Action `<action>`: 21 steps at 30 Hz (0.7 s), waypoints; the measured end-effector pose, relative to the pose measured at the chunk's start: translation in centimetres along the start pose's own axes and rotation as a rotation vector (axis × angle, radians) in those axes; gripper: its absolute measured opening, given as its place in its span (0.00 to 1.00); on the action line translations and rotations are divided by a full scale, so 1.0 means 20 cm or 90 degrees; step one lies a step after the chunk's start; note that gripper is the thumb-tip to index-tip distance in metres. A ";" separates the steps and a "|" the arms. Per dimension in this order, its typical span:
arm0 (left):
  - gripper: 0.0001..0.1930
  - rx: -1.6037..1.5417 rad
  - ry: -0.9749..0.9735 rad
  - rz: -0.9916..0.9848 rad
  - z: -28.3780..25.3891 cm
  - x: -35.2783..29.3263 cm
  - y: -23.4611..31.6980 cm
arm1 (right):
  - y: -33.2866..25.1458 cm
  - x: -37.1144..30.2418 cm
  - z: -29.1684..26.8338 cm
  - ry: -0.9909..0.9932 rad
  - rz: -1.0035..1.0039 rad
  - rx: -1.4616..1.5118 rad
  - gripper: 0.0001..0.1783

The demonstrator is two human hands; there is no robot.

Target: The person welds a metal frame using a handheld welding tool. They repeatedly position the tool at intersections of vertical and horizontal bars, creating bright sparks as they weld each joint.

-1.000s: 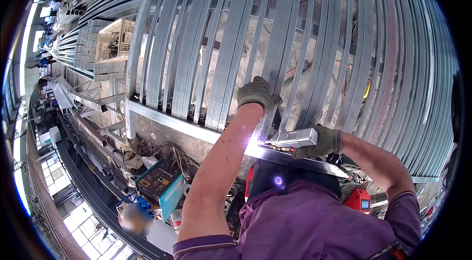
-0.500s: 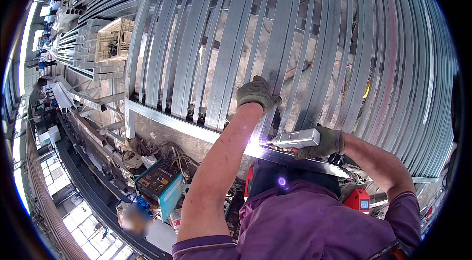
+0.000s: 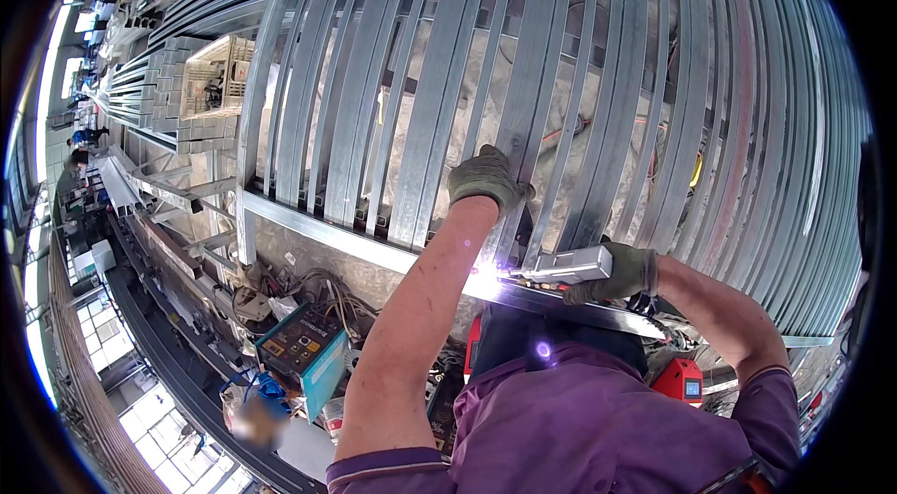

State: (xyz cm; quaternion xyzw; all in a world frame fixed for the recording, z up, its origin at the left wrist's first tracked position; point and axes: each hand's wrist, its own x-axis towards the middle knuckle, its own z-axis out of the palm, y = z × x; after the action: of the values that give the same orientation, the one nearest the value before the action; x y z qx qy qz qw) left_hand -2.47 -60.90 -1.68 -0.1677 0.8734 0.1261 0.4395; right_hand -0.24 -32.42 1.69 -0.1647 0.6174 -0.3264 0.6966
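While the right hand (image 3: 612, 272) keeps its fingers closed on the grey torch (image 3: 572, 264), right of lower centre, the torch extends leftward from them, long axis nearly level, toward the bright arc (image 3: 485, 282). The left hand (image 3: 486, 184), farther from the torch, lies above the arc on a steel tube (image 3: 531, 92); fingers curled, grip cannot be told.
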 end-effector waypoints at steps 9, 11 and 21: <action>0.53 0.055 -0.017 0.014 0.03 0.04 -0.01 | 0.08 0.02 0.01 -0.001 -0.051 -0.001 0.39; 0.53 0.034 -0.031 -0.001 -0.01 0.01 0.00 | 0.11 0.03 0.01 0.005 -0.072 0.007 0.39; 0.53 0.035 -0.022 0.002 0.00 0.02 0.00 | 0.12 0.00 0.00 -0.001 -0.070 0.001 0.40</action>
State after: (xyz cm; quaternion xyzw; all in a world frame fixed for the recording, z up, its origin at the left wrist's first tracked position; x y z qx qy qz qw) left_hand -2.68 -61.00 -1.92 -0.1523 0.8689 0.1057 0.4590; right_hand 0.47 -30.65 0.09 -0.1986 0.6064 -0.3645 0.6783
